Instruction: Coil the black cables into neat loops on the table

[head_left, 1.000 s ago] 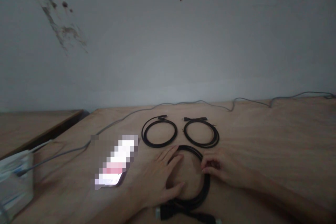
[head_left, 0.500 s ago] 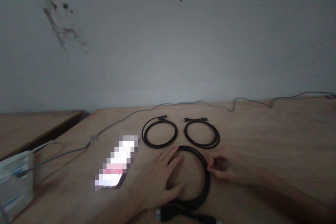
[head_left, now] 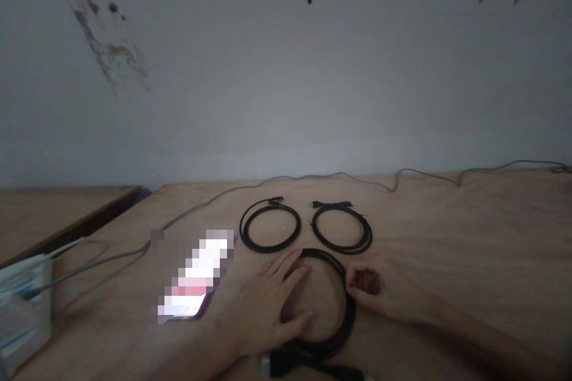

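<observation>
A coiled black cable (head_left: 351,309) lies on the wooden table in front of me, its metal-tipped plug (head_left: 279,363) at the near side. Fingers spread, my left hand (head_left: 263,303) rests flat over the left side of this coil. My right hand (head_left: 375,286) is curled at the coil's right edge, thumb and forefinger pinched together on the cable there. Farther back are two smaller black coils: a left coiled cable (head_left: 273,249) and a right coiled cable (head_left: 367,232), each with its connector ends on the far side.
A phone (head_left: 196,277) with a bright, pixelated screen lies left of my left hand. A thin grey cord (head_left: 192,209) runs along the table's back to a white object (head_left: 38,315) at far left. Behind the table (head_left: 469,238) stands a stained wall (head_left: 286,83).
My right hand has shifted slightly left along the coil's edge, its fingers still pinched. My left hand stays in place; the whole view has drifted slightly.
</observation>
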